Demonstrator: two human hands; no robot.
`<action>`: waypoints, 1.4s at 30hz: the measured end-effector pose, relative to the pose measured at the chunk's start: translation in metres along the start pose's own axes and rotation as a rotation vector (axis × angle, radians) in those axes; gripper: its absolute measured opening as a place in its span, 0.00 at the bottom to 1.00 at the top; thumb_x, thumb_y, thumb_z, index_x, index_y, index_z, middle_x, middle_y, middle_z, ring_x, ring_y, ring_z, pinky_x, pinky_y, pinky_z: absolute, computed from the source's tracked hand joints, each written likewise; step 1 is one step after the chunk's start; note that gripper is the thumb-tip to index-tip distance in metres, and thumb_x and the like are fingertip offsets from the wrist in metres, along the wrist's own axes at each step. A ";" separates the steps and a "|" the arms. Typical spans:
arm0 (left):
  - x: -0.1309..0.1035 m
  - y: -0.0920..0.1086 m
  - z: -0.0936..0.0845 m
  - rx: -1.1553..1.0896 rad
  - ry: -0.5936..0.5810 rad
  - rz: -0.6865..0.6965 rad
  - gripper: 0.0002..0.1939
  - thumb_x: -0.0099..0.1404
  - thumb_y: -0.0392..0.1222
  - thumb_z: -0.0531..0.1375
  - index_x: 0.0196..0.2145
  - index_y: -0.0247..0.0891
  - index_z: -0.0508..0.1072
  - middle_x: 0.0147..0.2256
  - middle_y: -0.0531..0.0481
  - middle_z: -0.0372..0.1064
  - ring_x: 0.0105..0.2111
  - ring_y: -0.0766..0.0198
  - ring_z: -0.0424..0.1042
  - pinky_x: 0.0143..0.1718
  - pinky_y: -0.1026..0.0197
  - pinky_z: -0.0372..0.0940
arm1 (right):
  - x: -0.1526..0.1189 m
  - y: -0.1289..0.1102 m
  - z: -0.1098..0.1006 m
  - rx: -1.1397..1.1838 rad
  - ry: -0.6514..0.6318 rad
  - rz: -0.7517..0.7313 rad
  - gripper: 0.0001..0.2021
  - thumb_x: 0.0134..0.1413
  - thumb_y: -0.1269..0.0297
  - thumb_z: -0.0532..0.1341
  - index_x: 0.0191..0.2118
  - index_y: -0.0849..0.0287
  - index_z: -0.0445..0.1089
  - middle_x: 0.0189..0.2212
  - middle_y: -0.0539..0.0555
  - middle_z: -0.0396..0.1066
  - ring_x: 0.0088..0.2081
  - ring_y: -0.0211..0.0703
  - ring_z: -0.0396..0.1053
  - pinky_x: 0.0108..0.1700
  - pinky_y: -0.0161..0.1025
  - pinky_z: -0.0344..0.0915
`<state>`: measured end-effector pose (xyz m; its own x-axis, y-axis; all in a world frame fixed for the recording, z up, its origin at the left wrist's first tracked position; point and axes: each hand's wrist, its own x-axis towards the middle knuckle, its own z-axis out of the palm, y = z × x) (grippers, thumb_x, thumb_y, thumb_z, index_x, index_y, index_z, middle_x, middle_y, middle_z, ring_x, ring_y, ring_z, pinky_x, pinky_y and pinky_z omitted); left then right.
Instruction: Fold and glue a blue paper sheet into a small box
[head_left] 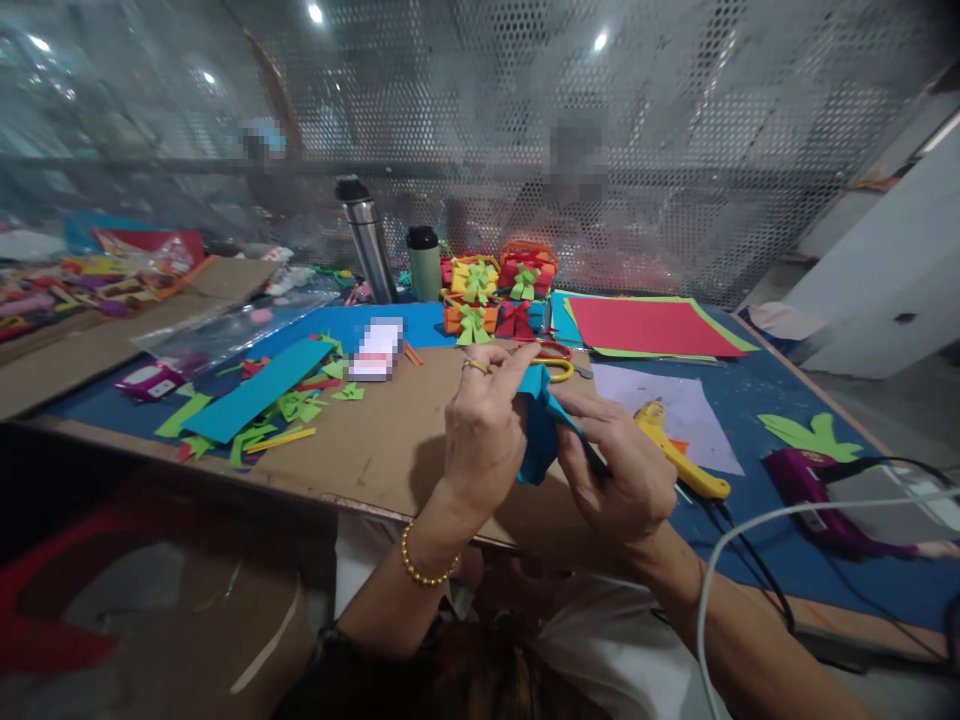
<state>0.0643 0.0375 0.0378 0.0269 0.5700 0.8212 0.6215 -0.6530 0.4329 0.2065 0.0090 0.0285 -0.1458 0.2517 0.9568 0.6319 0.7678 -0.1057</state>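
Between my two hands is a folded piece of blue craft foam or paper [538, 440], held up over the brown cardboard. My left hand [487, 420] grips its upper left side, with the fingers bent over the top edge. On the other side, my right hand [619, 460] pinches the right edge between thumb and fingers. Scissors with red and yellow handles [561, 370] lie just behind the hands. A yellow glue gun [686, 460] rests beside my right hand, on a white sheet [705, 410].
Small decorated boxes with bows [474, 322] are stacked at the back, near a steel flask [371, 245] and a green bottle [425, 265]. Coloured sheets [652, 325] lie right. Scraps and a blue strip [259, 390] lie left. A white cable [709, 590] loops near my right forearm.
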 end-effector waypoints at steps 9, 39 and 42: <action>-0.004 0.002 -0.005 -0.269 -0.161 -0.081 0.29 0.71 0.28 0.50 0.67 0.42 0.66 0.53 0.41 0.66 0.56 0.59 0.69 0.60 0.56 0.67 | -0.002 0.005 0.002 -0.006 0.001 -0.003 0.11 0.60 0.79 0.63 0.45 0.59 0.73 0.42 0.63 0.83 0.44 0.49 0.82 0.46 0.46 0.79; 0.047 -0.034 -0.030 -0.612 -0.849 -0.270 0.13 0.63 0.40 0.61 0.43 0.36 0.80 0.34 0.48 0.78 0.33 0.63 0.76 0.33 0.62 0.71 | 0.010 0.023 -0.008 0.252 -0.188 0.559 0.12 0.61 0.60 0.64 0.28 0.57 0.76 0.21 0.48 0.73 0.23 0.35 0.67 0.26 0.32 0.62; 0.057 -0.037 -0.032 -0.604 -1.011 -0.271 0.09 0.64 0.40 0.60 0.38 0.35 0.79 0.27 0.50 0.75 0.25 0.66 0.73 0.27 0.65 0.69 | 0.009 0.024 -0.007 0.282 -0.239 0.639 0.14 0.61 0.56 0.63 0.28 0.58 0.76 0.21 0.48 0.72 0.23 0.35 0.65 0.26 0.32 0.61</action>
<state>0.0175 0.0780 0.0804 0.7203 0.6810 0.1317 0.2433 -0.4259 0.8715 0.2261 0.0255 0.0362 0.0028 0.7973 0.6036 0.4345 0.5427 -0.7188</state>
